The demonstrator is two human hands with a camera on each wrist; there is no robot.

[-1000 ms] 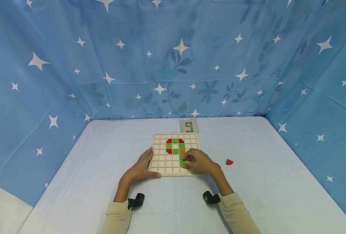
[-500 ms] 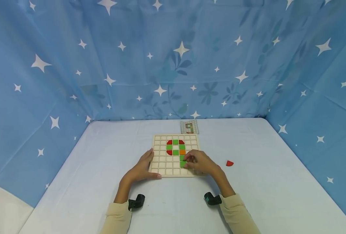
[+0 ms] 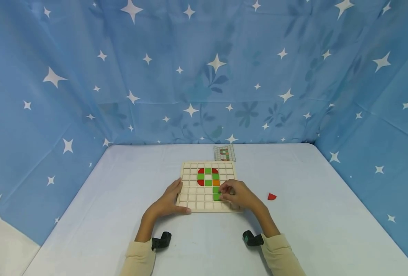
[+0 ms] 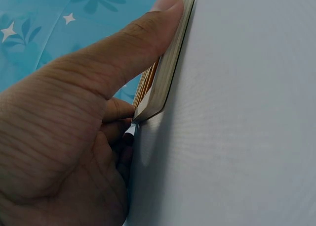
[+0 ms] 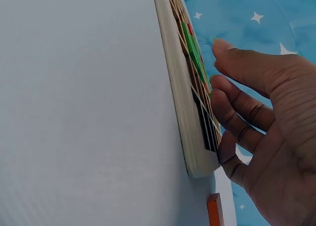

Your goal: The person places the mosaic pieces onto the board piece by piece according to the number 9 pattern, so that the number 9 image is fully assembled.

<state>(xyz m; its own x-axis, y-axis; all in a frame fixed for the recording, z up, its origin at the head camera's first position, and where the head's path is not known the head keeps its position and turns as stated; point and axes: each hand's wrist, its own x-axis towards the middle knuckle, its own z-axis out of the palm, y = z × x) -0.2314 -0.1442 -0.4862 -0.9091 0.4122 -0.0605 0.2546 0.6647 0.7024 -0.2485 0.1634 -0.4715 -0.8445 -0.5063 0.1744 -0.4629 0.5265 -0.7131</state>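
A pale wooden grid board [image 3: 193, 197] lies on the white table, with red, green and orange tiles set in a looped shape. My left hand [image 3: 167, 200] rests at its near left corner, fingers along the left side and thumb on the front edge. In the left wrist view the thumb [image 4: 143, 38] lies along the board's edge. My right hand [image 3: 239, 193] hovers close over the lower right part, fingers bent, fingertips right at the lowest green tile [image 3: 217, 197]. In the right wrist view thumb [image 5: 247, 63] and fingers stand apart, with nothing visible between them.
A red quarter-round piece [image 3: 271, 196] lies on the table right of the board. Behind the board is a small pattern card [image 3: 224, 154] showing a similar coloured shape. A blue star-printed curtain [image 3: 204, 76] hangs around the table's back and sides.
The head view has tilted, so everything sits slightly lower. My right hand has shifted slightly right across the tiles. A second red piece by the right wrist is now hidden. My left hand stays put.
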